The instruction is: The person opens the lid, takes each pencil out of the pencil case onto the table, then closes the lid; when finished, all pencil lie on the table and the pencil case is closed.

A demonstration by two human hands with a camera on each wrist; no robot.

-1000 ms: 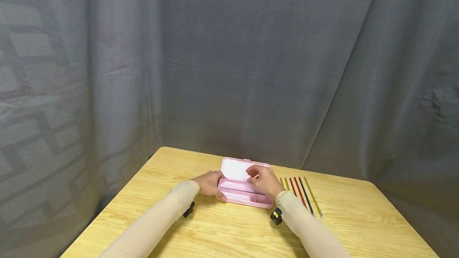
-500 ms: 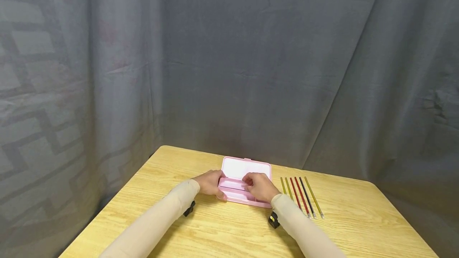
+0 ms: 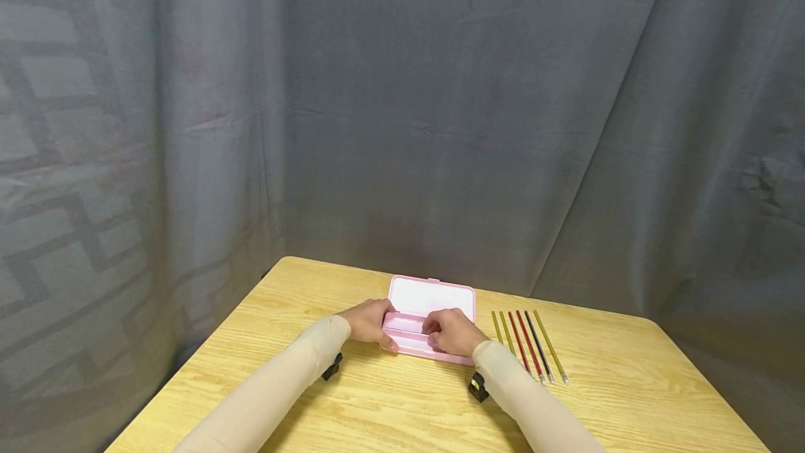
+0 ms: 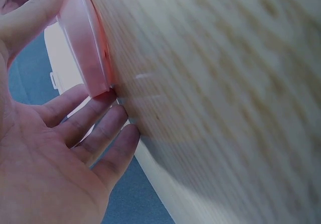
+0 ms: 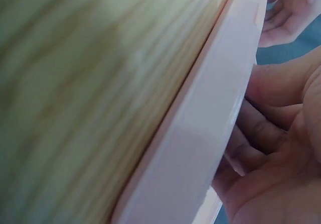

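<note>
A pink pencil case (image 3: 428, 324) lay open near the middle of the wooden table (image 3: 352, 404), lid propped up toward the far edge, tray toward the person. Its left end was held by the left hand (image 3: 370, 321): in the left wrist view the fingers (image 4: 95, 123) were laid fairly straight along the case's corner, thumb over the top rim, so the end was braced more than clutched. The right hand (image 3: 451, 333) was set over the tray's front, fingers (image 5: 261, 128) curled in against the inner wall in the right wrist view; whether anything small was pinched there couldn't be told, as the tray's inside was hidden by the hand.

Five thin pen refills (image 3: 527, 342) (yellow, red, dark) were lined up just right of the case, apart from it, untouched.

Handling, judged from the look: thin moulded plastic, so light, stiff, w/ a smooth glossy skin likely to skid on the tabletop unless one end is pinned. The hinge and small front latch seemed the weak pts. The best hold was judged to be the short ends or long side walls of the tray, not the raised lid.
</note>
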